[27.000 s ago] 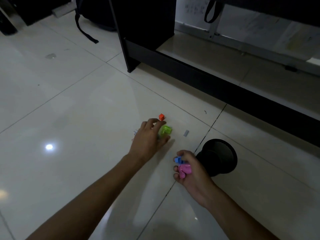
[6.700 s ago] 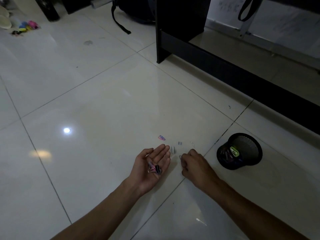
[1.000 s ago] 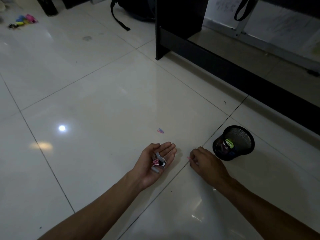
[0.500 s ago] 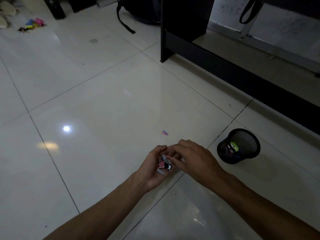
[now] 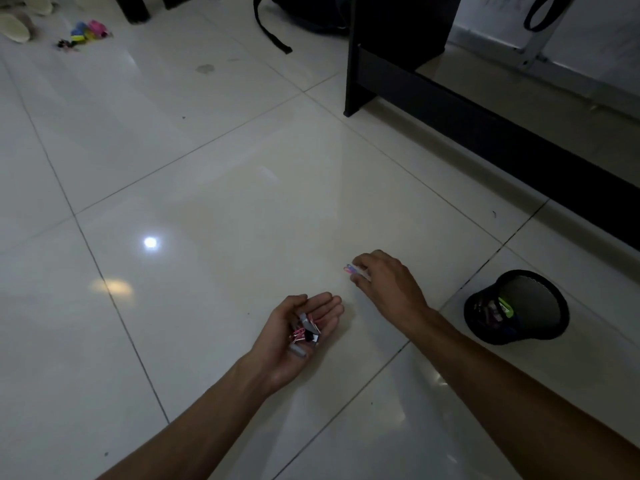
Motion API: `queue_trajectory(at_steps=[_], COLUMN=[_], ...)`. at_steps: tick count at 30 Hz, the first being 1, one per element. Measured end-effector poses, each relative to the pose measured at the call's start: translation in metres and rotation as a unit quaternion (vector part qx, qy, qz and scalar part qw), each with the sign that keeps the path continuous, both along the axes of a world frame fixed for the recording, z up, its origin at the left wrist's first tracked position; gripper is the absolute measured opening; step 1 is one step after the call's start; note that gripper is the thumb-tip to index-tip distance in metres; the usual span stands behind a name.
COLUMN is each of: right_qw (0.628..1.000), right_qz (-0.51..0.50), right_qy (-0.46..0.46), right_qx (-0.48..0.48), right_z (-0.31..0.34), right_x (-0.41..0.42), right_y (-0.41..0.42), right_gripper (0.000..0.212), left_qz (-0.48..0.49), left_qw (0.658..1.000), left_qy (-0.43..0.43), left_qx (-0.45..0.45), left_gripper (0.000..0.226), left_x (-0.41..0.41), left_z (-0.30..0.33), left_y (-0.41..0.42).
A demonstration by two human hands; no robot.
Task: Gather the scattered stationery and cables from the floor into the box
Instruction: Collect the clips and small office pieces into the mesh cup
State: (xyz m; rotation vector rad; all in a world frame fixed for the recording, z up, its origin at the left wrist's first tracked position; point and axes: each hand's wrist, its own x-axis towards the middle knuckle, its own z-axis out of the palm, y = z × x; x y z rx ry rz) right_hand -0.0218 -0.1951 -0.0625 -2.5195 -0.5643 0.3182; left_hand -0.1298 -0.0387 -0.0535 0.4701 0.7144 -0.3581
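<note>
Glossy pale floor tiles (image 5: 214, 306), square and joined by thin dark grout lines, fill the view and reflect two ceiling lights. Nearest the camera, the left hand (image 5: 294, 336) lies palm up with its fingers relaxed and slightly cupped. It cradles a small heap of clips (image 5: 304, 332): pink wire handles, black bodies and grey metal pieces; the exact count cannot be told. Just beyond and to the right, the right hand (image 5: 384, 282) reaches palm down to the tile, its fingertips (image 5: 358, 268) touching one small pink-and-blue clip (image 5: 349, 269) that lies on the floor; whether they pinch it cannot be told. Right of both hands, one black mesh cup (image 5: 519, 306), round and tapered, lies tilted on its side with its mouth toward the hands. Inside it sit several coloured pieces, one of them bright green. Farther back stands black furniture (image 5: 398, 64) with a flat panel leg and a long low rail. At far left lies a cluster of coloured items (image 5: 85, 32) beside pale footwear (image 5: 17, 26).
</note>
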Motion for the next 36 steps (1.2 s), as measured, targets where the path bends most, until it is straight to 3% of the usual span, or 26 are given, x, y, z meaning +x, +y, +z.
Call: queue_trajectory(at_steps=[7,16,22,25,28,31,36], right_qw=[0.998,0.982,0.99,0.992,0.979,0.973,0.987], right_qz=[0.02,0.044,0.018,-0.075,-0.126,-0.057,0.12], right_qy=[-0.045,-0.062,0.019,0.098,0.116,0.115,0.054], right_qx=[-0.047,-0.173,-0.137,-0.021,0.113,0.192,0.087], right_z=[-0.024,-0.01,-0.007,0.002,0.026,0.062,0.097], right_x=[0.01,0.0,-0.009,-0.012,-0.014,-0.02,-0.041], right_y=[0.015,0.007,-0.012,-0.022,-0.026,-0.027,-0.027], right_gripper=[0.021,0.023,0.015,0.006,0.008,0.012,0.003], left_qz=[0.031,0.028,0.022,0.023,0.024,0.01,-0.024], left_qw=[0.999,0.998,0.998,0.998,0.998,0.998,0.997], left_qy=[0.004,-0.024,-0.027,-0.028,-0.021,-0.018,-0.026], left_qx=[-0.022,-0.05,-0.048,-0.05,-0.055,-0.052,-0.068], left_gripper=[0.037,0.038,0.038,0.038,0.038,0.038,0.03], left_x=[-0.004,0.004,0.004,0.005,0.005,0.006,0.004], left_z=[0.004,0.004,0.006,0.008,0.011,0.016,0.03], left_y=[0.015,0.011,0.005,0.001,-0.005,-0.016,-0.038])
